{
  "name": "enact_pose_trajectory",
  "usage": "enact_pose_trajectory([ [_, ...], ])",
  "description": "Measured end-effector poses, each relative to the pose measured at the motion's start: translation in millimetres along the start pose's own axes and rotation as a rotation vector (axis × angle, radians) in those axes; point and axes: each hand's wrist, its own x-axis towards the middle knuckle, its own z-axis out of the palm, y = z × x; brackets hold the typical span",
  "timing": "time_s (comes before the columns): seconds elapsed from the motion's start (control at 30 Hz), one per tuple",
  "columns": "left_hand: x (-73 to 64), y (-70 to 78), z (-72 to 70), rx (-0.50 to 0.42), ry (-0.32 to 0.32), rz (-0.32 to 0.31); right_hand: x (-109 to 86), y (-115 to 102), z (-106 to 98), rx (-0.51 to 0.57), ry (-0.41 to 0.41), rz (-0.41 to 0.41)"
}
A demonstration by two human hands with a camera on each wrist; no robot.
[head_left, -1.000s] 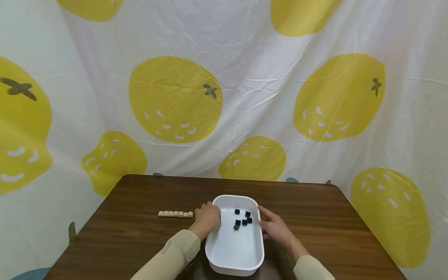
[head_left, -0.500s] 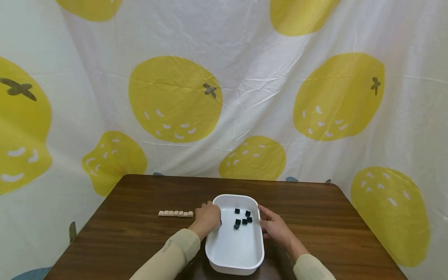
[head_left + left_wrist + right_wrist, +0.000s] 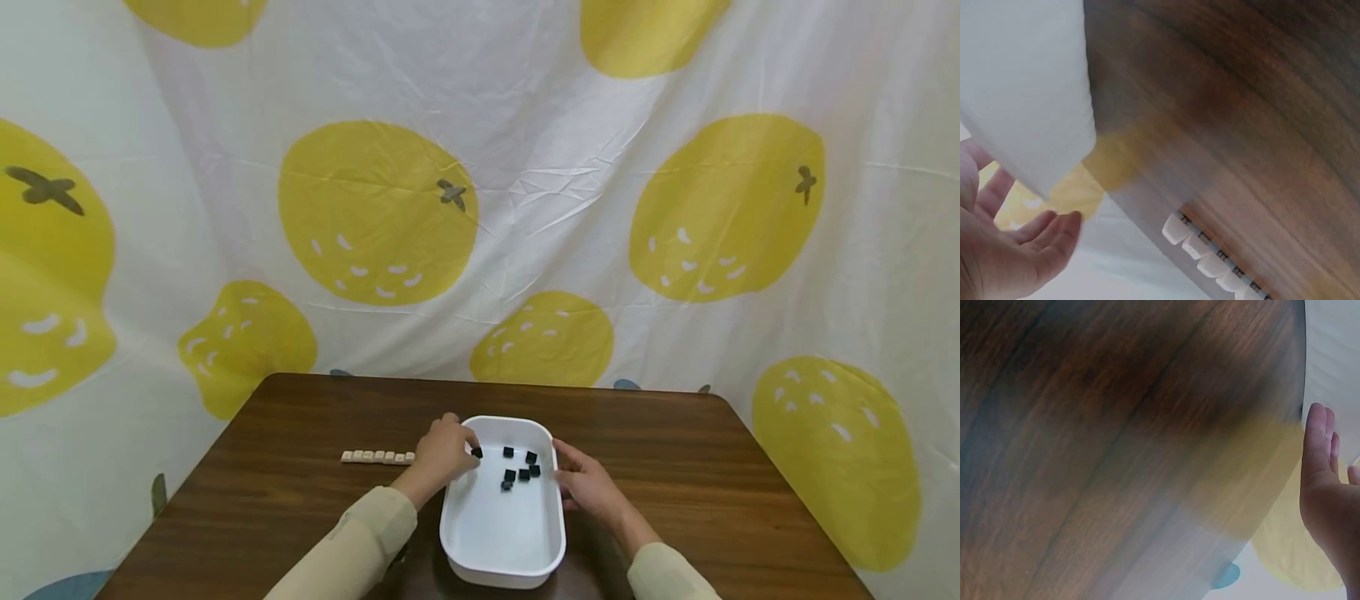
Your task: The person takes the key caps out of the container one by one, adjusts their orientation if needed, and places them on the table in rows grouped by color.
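Observation:
In the head view my left hand [image 3: 444, 450] is over the left rim of a white tray [image 3: 504, 533]. Its thumb and finger pinch a small black keycap [image 3: 477, 452] just inside that rim. Several more black keycaps [image 3: 524, 474] lie loose on the tray floor. Against the tray's right side rests my right hand [image 3: 592, 487], its fingers straight along the wall in the right wrist view. A row of cream keycaps [image 3: 378, 457] runs across the table left of my left hand; the left wrist view shows their tapered sides, but hides the pinched keycap behind the tray wall.
The brown wooden table [image 3: 690, 467] has rounded far corners. Behind it hangs a white cloth [image 3: 540, 208] printed with yellow fruit. The tray stands near the middle of the table, toward the near edge.
My left hand has risen slightly over the rim and shifted toward the far side, bringing the black keycap at its fingertips into view. The right hand and tray stay put.

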Motion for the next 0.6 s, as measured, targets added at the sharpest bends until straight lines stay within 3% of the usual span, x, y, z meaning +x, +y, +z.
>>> enact_pose_trajectory([
  [0.2,2.4,-5.6,-12.9,-0.136,0.104,0.075,1.1,-1,0,-0.015,0.004,-0.001],
  [0.37,1.1,-12.7,-22.7,-0.244,0.098,0.092,1.5,-2,-1,-0.038,0.012,-0.005],
  [0.6,-0.1,-22.9,-24.0,-0.33,0.101,0.103,0.8,-3,-3,-0.06,0.014,0.016],
])
